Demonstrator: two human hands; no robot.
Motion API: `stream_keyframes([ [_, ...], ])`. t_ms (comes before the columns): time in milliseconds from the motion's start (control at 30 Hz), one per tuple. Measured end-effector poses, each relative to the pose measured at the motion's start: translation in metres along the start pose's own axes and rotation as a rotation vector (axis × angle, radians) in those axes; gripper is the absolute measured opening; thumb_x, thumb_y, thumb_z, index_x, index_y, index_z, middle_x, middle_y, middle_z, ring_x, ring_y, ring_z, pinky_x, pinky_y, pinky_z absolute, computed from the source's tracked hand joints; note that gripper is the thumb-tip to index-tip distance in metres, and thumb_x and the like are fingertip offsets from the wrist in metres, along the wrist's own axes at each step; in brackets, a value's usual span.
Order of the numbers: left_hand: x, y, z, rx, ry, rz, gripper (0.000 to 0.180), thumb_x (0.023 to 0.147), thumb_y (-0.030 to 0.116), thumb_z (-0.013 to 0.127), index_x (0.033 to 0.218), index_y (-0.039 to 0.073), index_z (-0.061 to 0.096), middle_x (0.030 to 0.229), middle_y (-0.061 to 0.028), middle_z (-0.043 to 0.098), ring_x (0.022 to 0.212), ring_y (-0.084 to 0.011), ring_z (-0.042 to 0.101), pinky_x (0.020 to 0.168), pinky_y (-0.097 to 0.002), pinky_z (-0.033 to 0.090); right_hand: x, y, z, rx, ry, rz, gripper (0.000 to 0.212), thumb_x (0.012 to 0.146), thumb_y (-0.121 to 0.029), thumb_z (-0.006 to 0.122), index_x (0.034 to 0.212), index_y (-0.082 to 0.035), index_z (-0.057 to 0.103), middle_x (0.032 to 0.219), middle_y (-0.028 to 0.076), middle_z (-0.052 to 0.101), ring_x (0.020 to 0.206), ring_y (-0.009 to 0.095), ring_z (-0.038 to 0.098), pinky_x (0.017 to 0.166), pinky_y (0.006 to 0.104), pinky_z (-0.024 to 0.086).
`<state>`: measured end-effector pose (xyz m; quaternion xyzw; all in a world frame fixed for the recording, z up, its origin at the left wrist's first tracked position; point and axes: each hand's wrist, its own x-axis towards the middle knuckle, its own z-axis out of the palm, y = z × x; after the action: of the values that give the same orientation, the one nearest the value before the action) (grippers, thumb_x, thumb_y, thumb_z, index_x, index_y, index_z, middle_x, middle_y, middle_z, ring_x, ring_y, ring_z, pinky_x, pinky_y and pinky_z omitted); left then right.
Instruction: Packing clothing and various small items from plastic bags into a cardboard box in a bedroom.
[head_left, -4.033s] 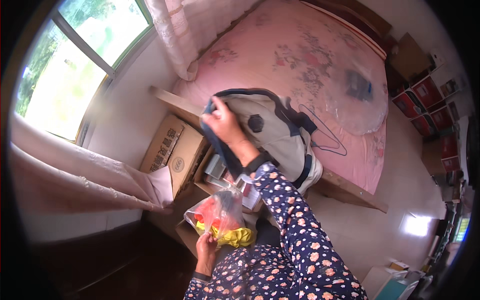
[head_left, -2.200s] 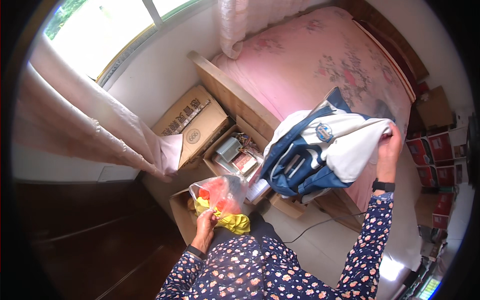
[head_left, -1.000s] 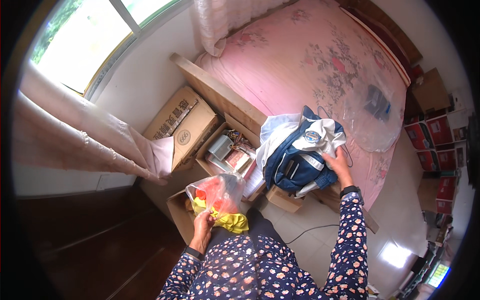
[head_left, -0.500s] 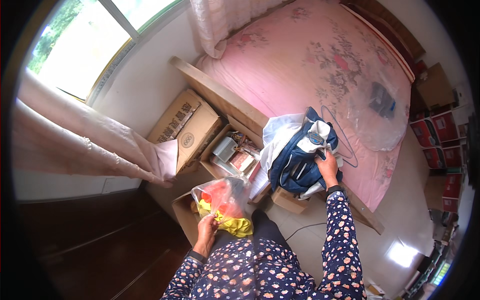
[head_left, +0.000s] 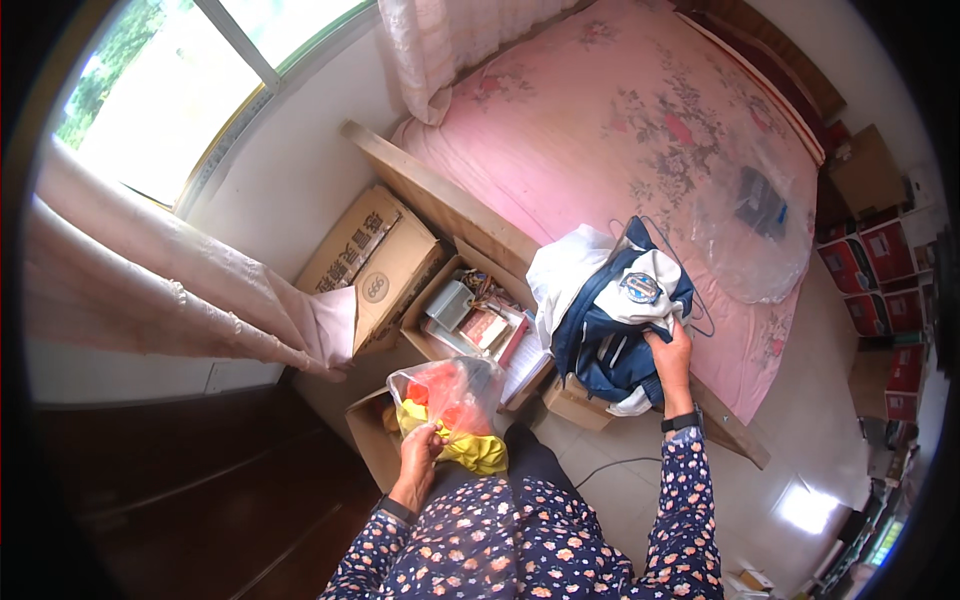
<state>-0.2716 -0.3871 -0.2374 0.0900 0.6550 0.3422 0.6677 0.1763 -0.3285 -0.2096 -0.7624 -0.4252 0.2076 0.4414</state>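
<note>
In my left hand I grip the edge of a clear plastic bag, low in front of my body. Red and yellow cloth shows inside it and bulges at its side. My right hand is closed on a navy and white jacket with a round badge, bunched up at the bed's wooden footboard. White material, either cloth or a bag, hangs at the jacket's left side. Behind the jacket, a thin blue loop, like a wire hanger, lies over the bed.
An open carton holds papers and small boxes; a larger cardboard box stands behind it. The wooden footboard edges the pink flowered bed. On the bed lies a clear plastic bag with a dark item. Red boxes line the right.
My right hand has shifted slightly right and down on the jacket, whose white badged part has folded over toward me. My left hand still holds the plastic bag, nearly unmoved.
</note>
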Motion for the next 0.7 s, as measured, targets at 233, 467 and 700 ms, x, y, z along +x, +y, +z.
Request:
stream_keyframes([
  [233,0.006,0.019,0.021,0.035,-0.072,0.02,0.019,0.087,0.021,0.057,0.087,0.003,0.06,0.063,-0.001,0.052,0.059,-0.0133,0.054,0.064,-0.0254,0.047,-0.048,-0.08,-0.017,0.145,-0.158,-0.036,0.031,0.071,0.0,0.069,0.101,-0.003,0.062,0.09,0.008,0.068,0.085,0.014,0.064,0.077,0.0293,0.049],
  [467,-0.014,0.03,0.046,0.187,-0.35,0.105,0.044,0.087,0.046,0.058,0.095,0.003,0.061,0.076,-0.0008,0.058,0.074,-0.013,0.055,0.077,-0.0286,0.046,-0.101,-0.118,0.025,0.291,-0.389,-0.03,0.032,0.073,-0.004,0.067,0.105,-0.004,0.063,0.095,0.011,0.068,0.09,0.017,0.064,0.08,0.029,0.048],
  [700,-0.015,0.02,0.035,0.291,-0.503,0.228,0.067,0.083,0.057,0.056,0.117,-0.001,0.054,0.106,-0.0066,0.06,0.099,-0.0152,0.055,0.089,-0.0293,0.04,-0.146,-0.115,0.069,0.392,-0.56,0.04,0.036,0.075,-0.01,0.069,0.109,-0.005,0.061,0.098,0.012,0.067,0.091,0.018,0.065,0.08,0.029,0.049],
])
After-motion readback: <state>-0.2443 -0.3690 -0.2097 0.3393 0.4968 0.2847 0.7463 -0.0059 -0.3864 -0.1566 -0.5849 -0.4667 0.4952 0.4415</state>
